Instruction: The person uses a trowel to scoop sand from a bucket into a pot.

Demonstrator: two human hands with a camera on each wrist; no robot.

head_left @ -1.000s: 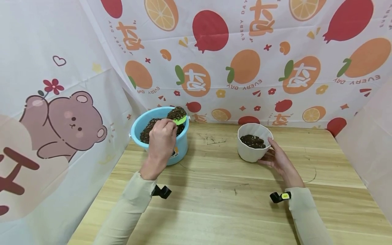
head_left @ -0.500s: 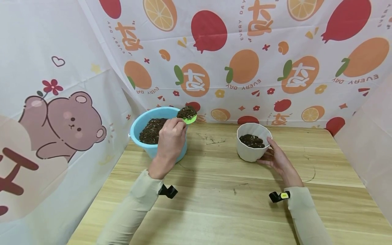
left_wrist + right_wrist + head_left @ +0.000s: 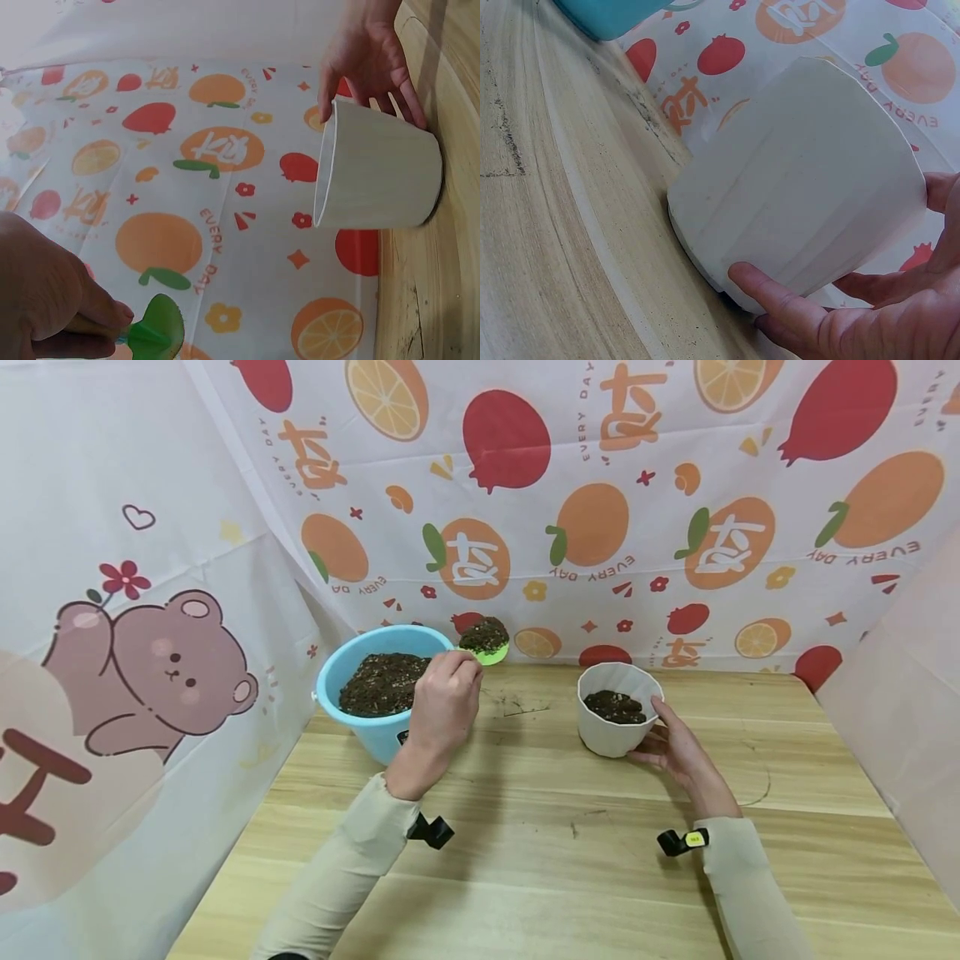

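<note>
My left hand [image 3: 444, 706] grips a small garden trowel [image 3: 492, 657] with a green blade, raised just right of a light blue bucket [image 3: 372, 737]. A heap of dark soil [image 3: 483, 633] sits on the blade. The left wrist view shows the back of the green trowel [image 3: 156, 330] beyond my fist. To the right, a white faceted flower pot [image 3: 603, 737] stands upright on the table, with some soil [image 3: 615, 706] low inside. My right hand [image 3: 678, 747] holds the pot's right side, thumb at the rim and fingers along the lower wall.
Dark potting soil [image 3: 382, 683] fills much of the bucket. The wooden table [image 3: 540, 860] carries scattered soil crumbs. A fruit-print cloth [image 3: 547, 527] hangs behind it, and a bear-print cloth [image 3: 180, 652] hangs on the left.
My left hand has carried the loaded trowel rightward, from over the bucket to past its right rim. The right hand and the pot have stayed in place.
</note>
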